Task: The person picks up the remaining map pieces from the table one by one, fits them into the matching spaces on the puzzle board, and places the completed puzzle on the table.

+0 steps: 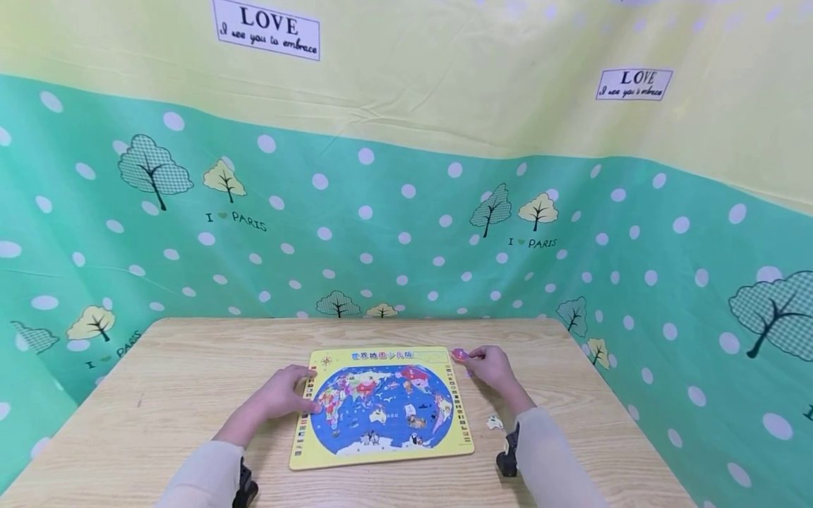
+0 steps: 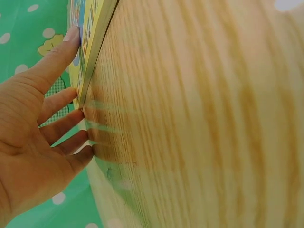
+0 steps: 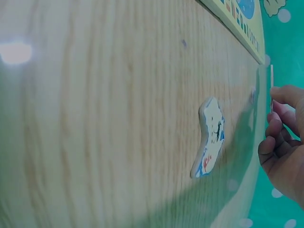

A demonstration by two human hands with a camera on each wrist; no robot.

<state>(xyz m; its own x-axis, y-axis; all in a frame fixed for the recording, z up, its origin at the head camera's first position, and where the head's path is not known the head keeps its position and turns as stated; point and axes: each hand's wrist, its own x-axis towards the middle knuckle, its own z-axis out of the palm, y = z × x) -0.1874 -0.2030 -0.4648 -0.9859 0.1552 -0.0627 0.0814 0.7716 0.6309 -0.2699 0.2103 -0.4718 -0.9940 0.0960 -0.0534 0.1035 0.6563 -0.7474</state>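
Observation:
A world map puzzle board (image 1: 444,449) with a yellow border lies flat on the table. My left hand (image 1: 286,394) rests at its left edge. In the left wrist view, the thumb (image 2: 54,59) lies over the border while the other fingers spread loosely along the side. Beyond the board's top right corner, my right hand (image 1: 492,368) pinches a thin red puzzle piece (image 1: 459,355) between thumb and fingers. The right wrist view shows that piece (image 3: 272,76) edge-on. A white puzzle piece with blue edges (image 3: 212,135) lies on the table near the right wrist.
The wooden table (image 1: 190,388) extends around the board. A tiny purple piece (image 3: 184,43) lies on it, near the board's right side. Green and yellow patterned cloth (image 1: 381,247) hangs behind the table and at its sides.

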